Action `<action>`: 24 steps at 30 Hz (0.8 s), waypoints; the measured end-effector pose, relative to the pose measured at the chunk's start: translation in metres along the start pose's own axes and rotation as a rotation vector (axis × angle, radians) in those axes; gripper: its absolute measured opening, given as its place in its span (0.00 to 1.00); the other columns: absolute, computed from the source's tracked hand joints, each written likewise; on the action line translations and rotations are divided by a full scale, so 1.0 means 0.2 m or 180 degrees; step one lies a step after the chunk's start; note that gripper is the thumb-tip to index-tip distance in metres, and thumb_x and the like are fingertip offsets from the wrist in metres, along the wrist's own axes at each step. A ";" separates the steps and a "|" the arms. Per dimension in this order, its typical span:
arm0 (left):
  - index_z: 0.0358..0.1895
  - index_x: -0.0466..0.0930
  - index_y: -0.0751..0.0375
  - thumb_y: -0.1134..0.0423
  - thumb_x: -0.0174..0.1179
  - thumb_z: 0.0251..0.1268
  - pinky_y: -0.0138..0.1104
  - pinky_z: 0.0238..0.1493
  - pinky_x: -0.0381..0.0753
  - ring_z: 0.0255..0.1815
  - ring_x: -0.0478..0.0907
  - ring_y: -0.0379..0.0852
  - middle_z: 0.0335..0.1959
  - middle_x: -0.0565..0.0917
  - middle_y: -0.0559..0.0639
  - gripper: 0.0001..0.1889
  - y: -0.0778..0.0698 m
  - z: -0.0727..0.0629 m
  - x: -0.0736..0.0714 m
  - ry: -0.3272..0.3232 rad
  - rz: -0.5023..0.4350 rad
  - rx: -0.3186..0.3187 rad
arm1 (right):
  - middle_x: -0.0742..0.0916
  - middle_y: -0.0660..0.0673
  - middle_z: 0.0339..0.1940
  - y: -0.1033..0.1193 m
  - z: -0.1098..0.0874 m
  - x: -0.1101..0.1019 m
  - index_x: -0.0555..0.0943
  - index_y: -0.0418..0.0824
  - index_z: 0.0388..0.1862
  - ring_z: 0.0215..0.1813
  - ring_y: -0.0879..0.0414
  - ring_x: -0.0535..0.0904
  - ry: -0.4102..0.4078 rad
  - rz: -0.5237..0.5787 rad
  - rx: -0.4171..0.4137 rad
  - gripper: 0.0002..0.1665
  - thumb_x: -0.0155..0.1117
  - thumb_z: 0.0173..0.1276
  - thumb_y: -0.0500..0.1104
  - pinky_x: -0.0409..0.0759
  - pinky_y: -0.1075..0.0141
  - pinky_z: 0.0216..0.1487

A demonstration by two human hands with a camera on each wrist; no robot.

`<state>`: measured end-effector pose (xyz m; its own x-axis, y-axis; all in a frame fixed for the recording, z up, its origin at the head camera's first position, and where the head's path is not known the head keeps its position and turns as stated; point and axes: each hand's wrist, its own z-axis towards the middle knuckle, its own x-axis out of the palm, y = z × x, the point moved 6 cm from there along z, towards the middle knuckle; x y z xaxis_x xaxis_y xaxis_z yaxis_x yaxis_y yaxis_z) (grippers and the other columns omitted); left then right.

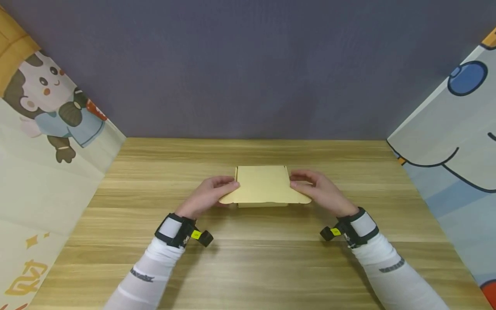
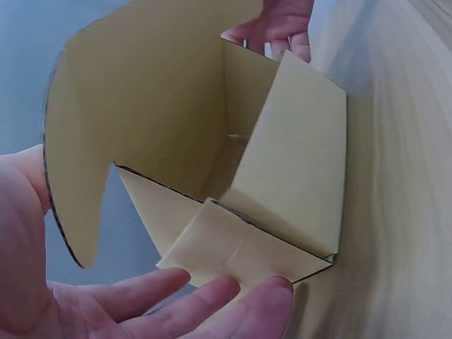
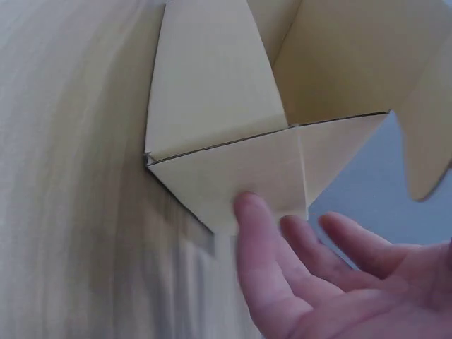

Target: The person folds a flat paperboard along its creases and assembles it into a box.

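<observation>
Between my two hands a small yellow-brown cardboard mailer box (image 1: 262, 183) sits on the table, its lid raised. The lid's front edge spreads into curved ears, one showing in the left wrist view as a rounded flap (image 2: 67, 176). At the box's left end is my left hand (image 1: 209, 191), thumb tip over the lid edge and loosely bent fingers (image 2: 212, 291) along the folded end wall (image 2: 219, 247). My right hand (image 1: 321, 189) mirrors it, thumb at the lid's right edge, a fingertip touching the other end wall (image 3: 212, 180). The box's inside looks bare where it shows.
Wood-grain tabletop (image 1: 263, 262) surrounds the box. A dark grey-blue wall (image 1: 248, 69) rises behind. Cartoon-printed panels flank the table at left (image 1: 42, 172) and right (image 1: 445, 176). A strapped wrist camera (image 1: 203, 237) sticks out inward from the left wrist, another (image 1: 329, 233) from the right.
</observation>
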<state>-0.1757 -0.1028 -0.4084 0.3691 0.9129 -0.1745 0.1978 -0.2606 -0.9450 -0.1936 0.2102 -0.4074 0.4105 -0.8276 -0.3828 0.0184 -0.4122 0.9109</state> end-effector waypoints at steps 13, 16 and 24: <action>0.79 0.67 0.63 0.52 0.68 0.75 0.51 0.70 0.77 0.72 0.74 0.60 0.73 0.76 0.62 0.37 0.05 0.01 0.03 -0.0124 0.0186 0.0101 | 0.76 0.33 0.76 -0.03 -0.01 0.06 0.68 0.32 0.80 0.73 0.37 0.75 0.0005 -0.0137 -0.0022 0.41 0.67 0.79 0.54 0.75 0.44 0.72; 0.79 0.68 0.63 0.54 0.69 0.74 0.52 0.71 0.75 0.73 0.73 0.60 0.72 0.77 0.61 0.36 0.05 0.01 0.04 -0.0200 0.0200 0.0118 | 0.76 0.32 0.76 -0.04 -0.01 0.07 0.67 0.31 0.80 0.72 0.36 0.76 -0.0038 -0.0121 -0.0056 0.41 0.68 0.79 0.52 0.76 0.44 0.71; 0.79 0.68 0.64 0.59 0.70 0.73 0.52 0.69 0.78 0.70 0.76 0.62 0.70 0.78 0.63 0.35 0.06 0.02 0.05 -0.0272 0.0116 0.0195 | 0.75 0.31 0.76 -0.06 -0.01 0.09 0.65 0.31 0.81 0.69 0.37 0.79 -0.0091 -0.0085 -0.0077 0.43 0.70 0.78 0.50 0.81 0.49 0.67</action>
<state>-0.1723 -0.0961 -0.4232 0.2959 0.9273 -0.2294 0.1289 -0.2767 -0.9523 -0.1841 0.1998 -0.4243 0.3832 -0.8272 -0.4110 0.0512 -0.4253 0.9036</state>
